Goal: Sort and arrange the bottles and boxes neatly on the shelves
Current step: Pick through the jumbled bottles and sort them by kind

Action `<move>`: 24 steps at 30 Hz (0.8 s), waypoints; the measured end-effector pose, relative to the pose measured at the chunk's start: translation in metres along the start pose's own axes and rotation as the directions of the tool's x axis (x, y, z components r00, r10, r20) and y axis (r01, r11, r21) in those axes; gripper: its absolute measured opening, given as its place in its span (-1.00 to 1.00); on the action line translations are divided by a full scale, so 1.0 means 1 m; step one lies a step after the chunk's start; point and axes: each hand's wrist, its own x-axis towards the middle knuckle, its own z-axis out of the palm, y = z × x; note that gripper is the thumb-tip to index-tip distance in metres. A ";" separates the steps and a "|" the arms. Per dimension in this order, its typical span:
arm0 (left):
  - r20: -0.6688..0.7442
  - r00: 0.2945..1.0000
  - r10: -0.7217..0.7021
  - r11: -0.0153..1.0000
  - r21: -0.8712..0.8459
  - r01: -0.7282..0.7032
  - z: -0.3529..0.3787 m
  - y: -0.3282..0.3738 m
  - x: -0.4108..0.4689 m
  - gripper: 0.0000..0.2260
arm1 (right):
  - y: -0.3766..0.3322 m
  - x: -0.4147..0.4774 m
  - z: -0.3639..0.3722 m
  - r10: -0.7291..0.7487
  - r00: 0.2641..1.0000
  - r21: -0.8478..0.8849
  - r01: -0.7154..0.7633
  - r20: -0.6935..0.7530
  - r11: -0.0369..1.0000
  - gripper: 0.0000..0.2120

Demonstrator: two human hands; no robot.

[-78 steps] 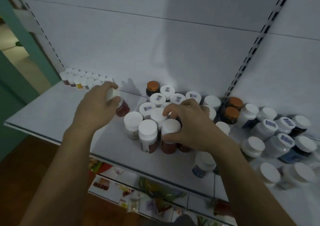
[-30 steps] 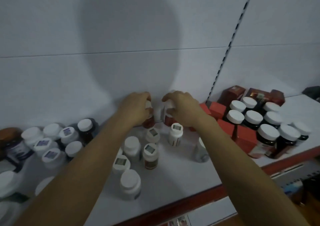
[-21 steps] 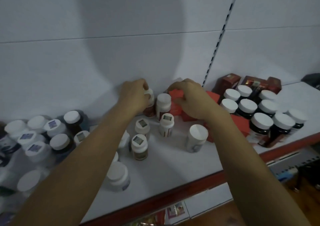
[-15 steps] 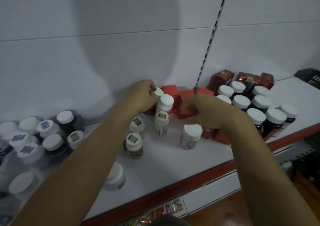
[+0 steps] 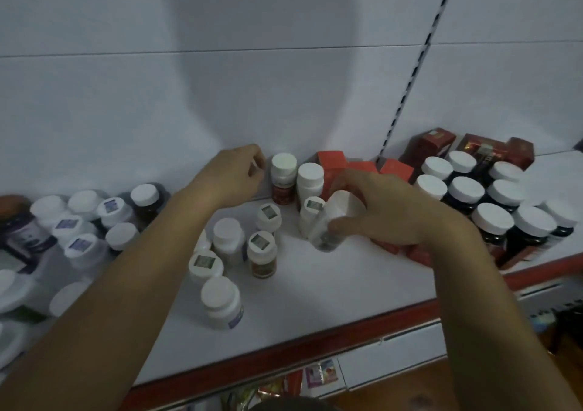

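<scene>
On the white shelf, the right hand pinches a tilted white-capped bottle; the left hand curls around a partly hidden cap; the bottle should be stood upright beside its row

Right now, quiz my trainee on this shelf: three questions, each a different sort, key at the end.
1. True or false: the right hand grips a tilted white-capped bottle.
2. What stands directly behind that hand? A) orange-red boxes B) glass jars C) spray cans
3. Fill in: the left hand is at the back wall, beside an upright bottle with a ___ label.

Key: 1 true; 2 A; 3 red
</scene>
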 end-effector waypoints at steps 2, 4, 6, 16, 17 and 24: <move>0.017 1.000 -0.008 1.000 0.017 0.008 -0.006 -0.007 -0.010 -0.85 | -0.011 0.003 -0.007 -0.042 0.999 -0.009 0.042 0.005 0.999 -0.51; -0.015 1.000 -0.019 0.999 0.047 0.019 -0.016 -0.019 -0.021 -0.85 | -0.026 0.016 -0.013 -0.139 0.989 -0.025 0.138 -0.056 0.990 -0.49; -0.071 0.996 -0.046 0.996 0.078 0.052 -0.025 -0.033 -0.032 -0.86 | -0.047 0.039 -0.016 -0.240 0.955 -0.032 0.238 -0.173 0.971 -0.48; -0.048 0.992 -0.115 0.989 0.088 0.119 -0.031 -0.068 -0.076 -0.83 | -0.096 0.138 0.068 -0.188 0.980 -0.358 0.199 0.068 0.912 -0.53; -0.070 0.989 -0.131 0.987 0.089 0.137 -0.034 -0.074 -0.081 -0.83 | -0.094 0.140 0.072 -0.185 0.981 -0.355 0.196 0.064 0.914 -0.53; -0.133 0.984 -0.116 0.987 0.098 0.129 -0.063 -0.095 -0.117 -0.78 | -0.113 0.109 0.060 -0.341 0.940 -0.290 0.323 -0.012 0.901 -0.55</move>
